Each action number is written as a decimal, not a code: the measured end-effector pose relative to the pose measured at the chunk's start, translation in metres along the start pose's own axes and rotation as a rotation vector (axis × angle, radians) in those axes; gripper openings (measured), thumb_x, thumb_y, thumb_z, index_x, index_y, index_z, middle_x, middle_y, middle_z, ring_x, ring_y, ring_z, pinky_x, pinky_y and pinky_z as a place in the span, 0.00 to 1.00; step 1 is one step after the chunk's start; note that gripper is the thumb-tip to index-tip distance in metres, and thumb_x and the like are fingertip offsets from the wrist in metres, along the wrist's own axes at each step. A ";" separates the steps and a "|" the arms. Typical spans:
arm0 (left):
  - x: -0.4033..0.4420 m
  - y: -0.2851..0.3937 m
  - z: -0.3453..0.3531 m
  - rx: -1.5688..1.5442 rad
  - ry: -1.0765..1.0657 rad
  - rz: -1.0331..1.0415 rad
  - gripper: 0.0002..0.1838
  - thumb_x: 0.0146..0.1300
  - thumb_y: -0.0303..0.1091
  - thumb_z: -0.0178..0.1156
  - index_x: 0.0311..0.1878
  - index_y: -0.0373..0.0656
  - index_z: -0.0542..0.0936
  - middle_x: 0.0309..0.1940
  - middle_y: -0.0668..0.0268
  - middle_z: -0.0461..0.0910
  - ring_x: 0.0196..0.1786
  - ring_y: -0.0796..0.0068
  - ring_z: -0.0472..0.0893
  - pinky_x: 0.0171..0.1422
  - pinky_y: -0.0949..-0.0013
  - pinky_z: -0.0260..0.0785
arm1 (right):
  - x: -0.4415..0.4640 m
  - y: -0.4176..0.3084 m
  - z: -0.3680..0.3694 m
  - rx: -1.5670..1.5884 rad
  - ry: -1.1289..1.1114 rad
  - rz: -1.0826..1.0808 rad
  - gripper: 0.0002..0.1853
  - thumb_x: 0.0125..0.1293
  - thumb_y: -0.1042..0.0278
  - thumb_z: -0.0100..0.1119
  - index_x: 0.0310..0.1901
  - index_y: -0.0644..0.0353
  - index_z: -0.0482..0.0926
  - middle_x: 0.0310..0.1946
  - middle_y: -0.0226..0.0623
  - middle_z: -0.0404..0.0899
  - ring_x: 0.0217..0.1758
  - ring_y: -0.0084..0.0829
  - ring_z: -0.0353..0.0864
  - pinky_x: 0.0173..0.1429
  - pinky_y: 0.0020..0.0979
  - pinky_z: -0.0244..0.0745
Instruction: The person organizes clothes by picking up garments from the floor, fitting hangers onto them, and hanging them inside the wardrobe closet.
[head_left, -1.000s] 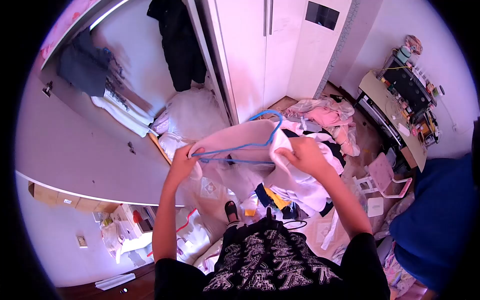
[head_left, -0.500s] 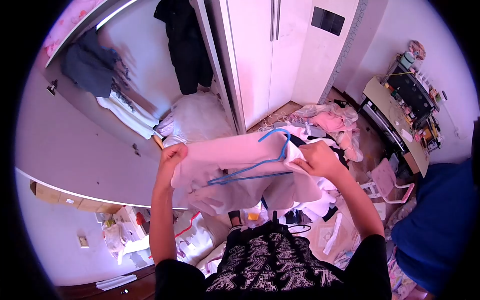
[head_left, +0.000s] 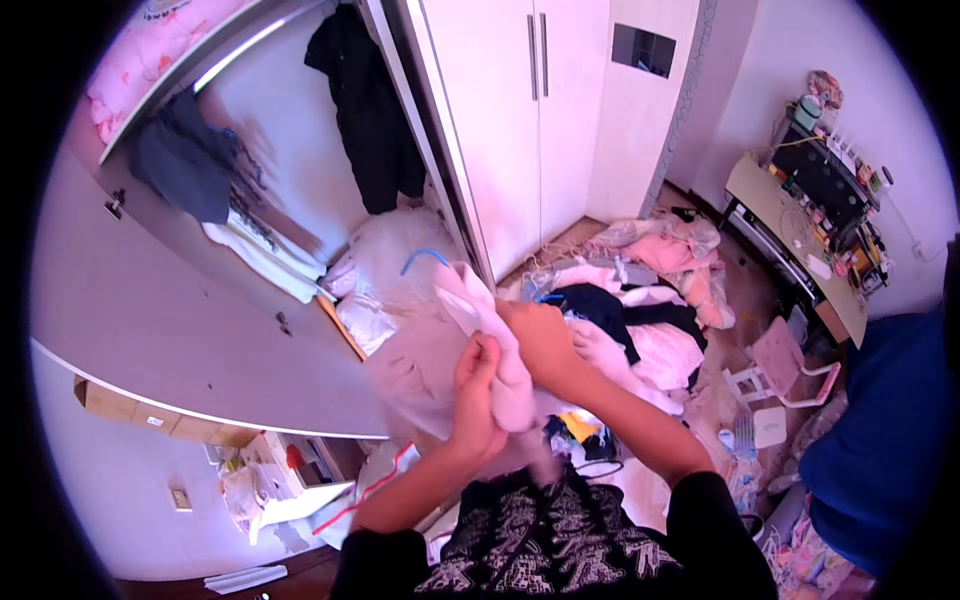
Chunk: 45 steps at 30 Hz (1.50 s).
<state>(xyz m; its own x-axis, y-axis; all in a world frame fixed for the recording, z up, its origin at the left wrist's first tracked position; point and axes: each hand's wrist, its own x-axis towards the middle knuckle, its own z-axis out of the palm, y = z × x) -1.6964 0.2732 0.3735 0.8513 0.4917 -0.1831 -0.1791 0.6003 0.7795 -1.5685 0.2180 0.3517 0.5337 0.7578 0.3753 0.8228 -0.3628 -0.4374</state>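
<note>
A pale pink garment [head_left: 485, 325] is bunched up in front of my chest, its lower part blurred by motion. The hook of a blue hanger [head_left: 424, 255] sticks out above the garment's top edge, while the rest of the hanger is hidden by cloth. My left hand [head_left: 480, 400] is closed around the near side of the fabric, with the thumb pointing up. Just to the right and a bit higher, my right hand [head_left: 543, 343] is clenched at the garment's top edge, its fingers mostly turned out of sight.
At upper left, an open wardrobe holds a black coat [head_left: 368, 120] and dark clothing [head_left: 185, 155]. Its door [head_left: 210, 310] swings out at left. Piled clothes [head_left: 655, 310] cover the floor ahead. A pink chair [head_left: 785, 360] and a cluttered desk [head_left: 790, 225] stand at right.
My hands have come together from holding the garment stretched wide. The garment is now bunched, and the blue hanger, earlier lying across it, shows only its hook, farther left.
</note>
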 end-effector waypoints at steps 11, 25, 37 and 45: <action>-0.032 0.178 -0.112 2.005 0.315 0.594 0.21 0.41 0.38 0.73 0.38 0.40 0.79 0.37 0.56 0.80 0.41 0.53 0.80 0.44 0.56 0.71 | 0.049 -0.041 -0.007 0.574 0.029 -0.290 0.15 0.63 0.58 0.61 0.30 0.64 0.79 0.21 0.48 0.76 0.22 0.48 0.78 0.28 0.39 0.70; -0.010 0.255 -0.301 1.373 0.501 0.563 0.08 0.45 0.31 0.64 0.25 0.37 0.76 0.21 0.51 0.74 0.24 0.50 0.75 0.31 0.59 0.68 | 0.149 -0.086 0.118 0.312 -0.297 -0.339 0.16 0.62 0.55 0.63 0.36 0.61 0.75 0.23 0.50 0.76 0.28 0.52 0.78 0.33 0.44 0.72; 0.094 0.326 -0.339 1.591 0.543 0.814 0.34 0.49 0.35 0.70 0.61 0.42 0.71 0.64 0.56 0.67 0.68 0.51 0.62 0.72 0.48 0.51 | 0.197 -0.141 0.095 0.848 -0.113 0.199 0.13 0.64 0.63 0.66 0.39 0.66 0.81 0.27 0.32 0.81 0.31 0.18 0.75 0.37 0.27 0.72; 0.195 0.338 -0.393 1.410 0.763 0.948 0.29 0.58 0.34 0.64 0.63 0.39 0.70 0.67 0.51 0.63 0.70 0.49 0.61 0.73 0.50 0.51 | 0.311 -0.140 0.084 1.255 -0.181 0.403 0.17 0.66 0.64 0.63 0.49 0.70 0.79 0.38 0.37 0.83 0.40 0.24 0.81 0.46 0.27 0.76</action>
<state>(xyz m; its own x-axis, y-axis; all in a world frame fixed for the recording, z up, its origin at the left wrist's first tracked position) -1.7848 0.8202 0.3656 0.2758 0.6881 0.6712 0.4272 -0.7132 0.5557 -1.5339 0.5496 0.4608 0.5818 0.8128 -0.0279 -0.1747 0.0914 -0.9804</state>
